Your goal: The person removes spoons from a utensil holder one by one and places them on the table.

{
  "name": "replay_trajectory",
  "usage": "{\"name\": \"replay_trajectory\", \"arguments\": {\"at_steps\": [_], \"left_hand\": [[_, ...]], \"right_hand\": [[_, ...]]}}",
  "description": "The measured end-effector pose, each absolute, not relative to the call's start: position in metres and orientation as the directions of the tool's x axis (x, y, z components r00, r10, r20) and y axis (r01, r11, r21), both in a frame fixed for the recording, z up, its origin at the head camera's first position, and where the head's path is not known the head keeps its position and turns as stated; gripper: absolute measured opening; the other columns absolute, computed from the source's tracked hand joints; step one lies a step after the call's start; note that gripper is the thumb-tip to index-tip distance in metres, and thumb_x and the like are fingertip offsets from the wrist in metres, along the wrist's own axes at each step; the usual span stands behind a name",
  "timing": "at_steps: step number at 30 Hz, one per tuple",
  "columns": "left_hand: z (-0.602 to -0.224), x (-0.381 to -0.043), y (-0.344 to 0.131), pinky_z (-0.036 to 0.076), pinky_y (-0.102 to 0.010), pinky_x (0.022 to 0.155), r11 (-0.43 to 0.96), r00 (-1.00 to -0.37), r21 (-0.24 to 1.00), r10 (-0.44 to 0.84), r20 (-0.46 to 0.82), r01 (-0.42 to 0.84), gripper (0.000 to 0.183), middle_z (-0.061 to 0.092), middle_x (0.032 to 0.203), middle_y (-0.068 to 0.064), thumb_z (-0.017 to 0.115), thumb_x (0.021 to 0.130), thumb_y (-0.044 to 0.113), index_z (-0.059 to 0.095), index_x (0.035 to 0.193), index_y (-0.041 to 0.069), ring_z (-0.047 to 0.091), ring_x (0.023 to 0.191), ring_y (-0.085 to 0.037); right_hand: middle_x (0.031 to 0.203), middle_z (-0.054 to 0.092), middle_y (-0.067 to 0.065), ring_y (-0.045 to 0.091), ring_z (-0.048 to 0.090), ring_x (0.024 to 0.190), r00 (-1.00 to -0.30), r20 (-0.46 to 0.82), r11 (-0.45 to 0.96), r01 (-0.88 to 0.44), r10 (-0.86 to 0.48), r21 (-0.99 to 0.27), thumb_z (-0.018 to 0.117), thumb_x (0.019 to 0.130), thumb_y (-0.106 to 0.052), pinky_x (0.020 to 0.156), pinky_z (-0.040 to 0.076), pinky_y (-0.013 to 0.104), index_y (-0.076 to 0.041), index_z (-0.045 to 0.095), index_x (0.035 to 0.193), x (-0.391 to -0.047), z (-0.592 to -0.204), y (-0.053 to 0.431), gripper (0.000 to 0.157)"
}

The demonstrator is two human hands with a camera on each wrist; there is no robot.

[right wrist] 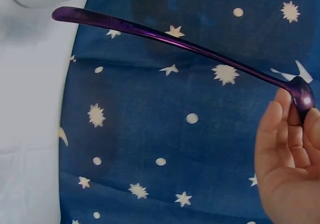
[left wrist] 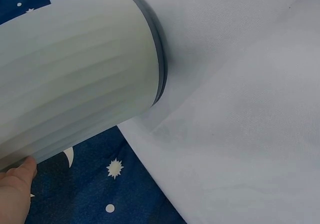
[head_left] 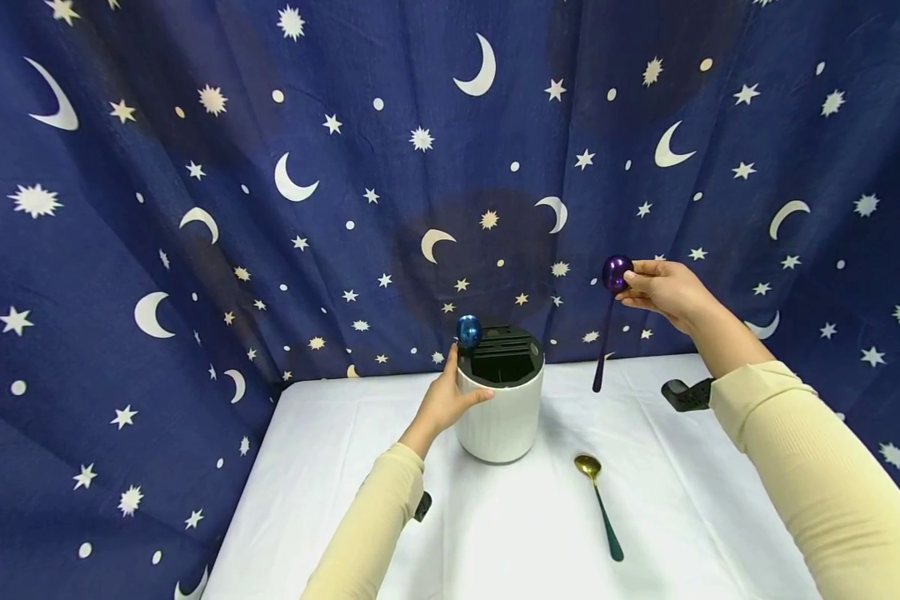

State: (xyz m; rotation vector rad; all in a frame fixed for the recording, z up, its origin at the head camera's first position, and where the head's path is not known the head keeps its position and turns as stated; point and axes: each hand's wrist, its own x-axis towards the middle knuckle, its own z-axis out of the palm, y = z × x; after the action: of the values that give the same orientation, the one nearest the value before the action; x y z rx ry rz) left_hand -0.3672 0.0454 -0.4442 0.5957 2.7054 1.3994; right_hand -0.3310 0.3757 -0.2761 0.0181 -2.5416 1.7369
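My right hand [head_left: 663, 292] pinches a shiny purple spoon [right wrist: 185, 44] by its bowl, in the air right of a white utensil holder [head_left: 498, 425]. The handle hangs down, its tip above the table in the head view. My left hand [head_left: 447, 402] rests against the holder's left side, thumb straight across the front and fingers extended along the side. In the holder's black slotted top stands a blue spoon [head_left: 468, 331], bowl up, its handle hidden inside. A gold-bowled spoon with a dark green handle [head_left: 606, 521] lies on the table right of the holder.
A white cloth covers the table [head_left: 307, 467]. Behind and on both sides hangs a dark blue curtain [head_left: 390, 100] with moons and stars, close behind the holder.
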Motion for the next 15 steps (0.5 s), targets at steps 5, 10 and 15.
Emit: {"name": "replay_trajectory", "arguments": {"at_steps": [5, 10, 15], "left_hand": [[-0.444, -0.367, 0.045, 0.032, -0.042, 0.101, 0.518, -0.929, 0.8, 0.348, 0.126, 0.303, 0.108, 0.031, 0.144, -0.018, 0.07, 0.074, 0.052, 0.002, 0.15, 0.016, 0.037, 0.127, -0.029], [-0.443, -0.368, 0.044, 0.033, -0.043, 0.101, 0.516, -0.927, 0.799, 0.352, 0.129, 0.308, 0.108, 0.031, 0.144, -0.018, 0.07, 0.075, 0.052, 0.001, 0.15, 0.015, 0.038, 0.126, -0.03], [-0.443, -0.368, 0.044, 0.033, -0.042, 0.101, 0.517, -0.924, 0.795, 0.357, 0.136, 0.317, 0.107, 0.032, 0.143, -0.019, 0.07, 0.075, 0.051, 0.002, 0.15, 0.015, 0.039, 0.126, -0.03]], "right_hand": [[0.087, 0.059, -0.003, 0.005, 0.06, 0.078, -0.999, 0.042, 0.374, -0.032, 0.018, -0.927, 0.04, 0.1, -0.016, 0.076, 0.05, 0.021, 0.016, 0.025, 0.135, -0.332, -0.293, 0.384, 0.05], [0.085, 0.058, -0.003, 0.003, 0.059, 0.075, -0.999, 0.019, 0.387, -0.006, 0.029, -0.922, 0.039, 0.1, -0.014, 0.074, 0.05, 0.02, 0.018, 0.022, 0.136, -0.333, -0.314, 0.393, 0.051], [0.086, 0.057, -0.002, 0.004, 0.059, 0.074, -0.999, -0.014, 0.391, 0.032, 0.05, -0.92, 0.038, 0.1, -0.014, 0.073, 0.05, 0.02, 0.019, 0.018, 0.137, -0.331, -0.331, 0.4, 0.053]]}}
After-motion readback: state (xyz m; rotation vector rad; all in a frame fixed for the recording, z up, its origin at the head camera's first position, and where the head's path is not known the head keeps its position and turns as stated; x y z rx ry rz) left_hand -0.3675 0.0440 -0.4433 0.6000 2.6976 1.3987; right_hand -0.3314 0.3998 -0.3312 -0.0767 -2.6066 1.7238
